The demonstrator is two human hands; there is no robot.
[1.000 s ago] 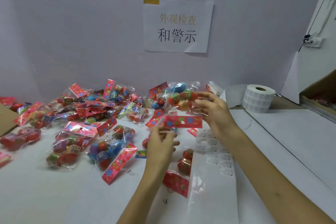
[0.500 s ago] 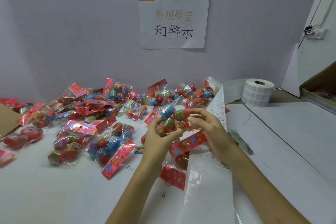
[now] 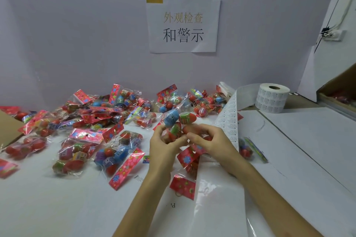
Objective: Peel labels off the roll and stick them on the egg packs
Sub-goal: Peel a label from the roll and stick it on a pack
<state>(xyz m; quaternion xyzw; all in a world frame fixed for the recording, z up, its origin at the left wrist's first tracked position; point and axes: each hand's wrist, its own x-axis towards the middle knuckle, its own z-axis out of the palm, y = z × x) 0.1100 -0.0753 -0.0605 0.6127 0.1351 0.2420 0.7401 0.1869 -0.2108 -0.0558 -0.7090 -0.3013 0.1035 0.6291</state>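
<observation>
I hold one clear egg pack of coloured plastic eggs above the table, its red flowered header card hanging down. My left hand grips the pack from the left, my right hand from the right, thumbs nearly touching. A white label roll stands at the back right. Its strip of labels runs toward me, passing behind my right hand. Whether a peeled label is on my fingers cannot be told.
Several egg packs lie heaped over the left and back of the white table. One pack lies right of the strip, another under my wrists. A cardboard box sits at far right, a paper sign on the wall.
I have lowered the pack from in front of me toward the table and turned it, so its header card now hangs down. Both hands closed in on the eggs.
</observation>
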